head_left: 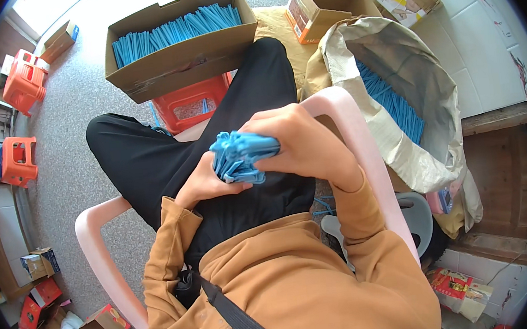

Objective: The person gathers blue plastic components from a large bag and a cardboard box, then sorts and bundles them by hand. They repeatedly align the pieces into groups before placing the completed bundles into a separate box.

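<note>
- The right hand (303, 145) is clamped from above round a bundle of thin blue sticks (237, 157), over the lap.
- The left hand (205, 183) cups the bundle's lower end, fingers curled against it.
- The sticks look like smooth plastic tubes, possibly straws; their ends are bunched and uneven.
- A corrugated cardboard box (184, 61) ahead of the knees holds more sticks in flat rows.
- A crinkled woven sack (421, 86), beside the pink plastic chair's right arm (363, 142), holds more sticks.
</note>
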### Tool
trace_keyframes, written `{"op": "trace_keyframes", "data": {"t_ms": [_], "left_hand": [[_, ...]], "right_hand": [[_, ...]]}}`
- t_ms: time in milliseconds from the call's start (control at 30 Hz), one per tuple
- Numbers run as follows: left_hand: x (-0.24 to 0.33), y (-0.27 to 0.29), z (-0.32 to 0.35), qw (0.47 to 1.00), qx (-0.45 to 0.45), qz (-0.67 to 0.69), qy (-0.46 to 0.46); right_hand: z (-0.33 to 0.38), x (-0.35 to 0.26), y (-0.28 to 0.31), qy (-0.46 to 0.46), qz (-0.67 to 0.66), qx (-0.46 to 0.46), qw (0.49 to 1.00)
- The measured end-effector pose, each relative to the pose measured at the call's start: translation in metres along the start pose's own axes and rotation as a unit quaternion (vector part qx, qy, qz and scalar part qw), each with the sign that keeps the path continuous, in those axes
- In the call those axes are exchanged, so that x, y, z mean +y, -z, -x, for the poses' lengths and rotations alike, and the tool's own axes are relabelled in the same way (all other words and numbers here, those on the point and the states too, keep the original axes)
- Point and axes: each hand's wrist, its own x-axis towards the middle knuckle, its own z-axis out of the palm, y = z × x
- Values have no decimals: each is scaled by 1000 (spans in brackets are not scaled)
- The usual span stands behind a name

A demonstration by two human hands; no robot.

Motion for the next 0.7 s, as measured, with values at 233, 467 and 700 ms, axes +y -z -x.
{"op": "trace_keyframes", "data": {"t_ms": [233,467,700], "left_hand": [[-7,0,1,1000,15,1,13],[-17,1,2,999,36,3,-4],[-17,1,-1,998,58,-19,1]], "right_hand": [[0,-7,12,-83,-60,80,992],[5,23,-37,-44,-225,173,958],[-2,39,-38,-83,-184,256,945]]}}
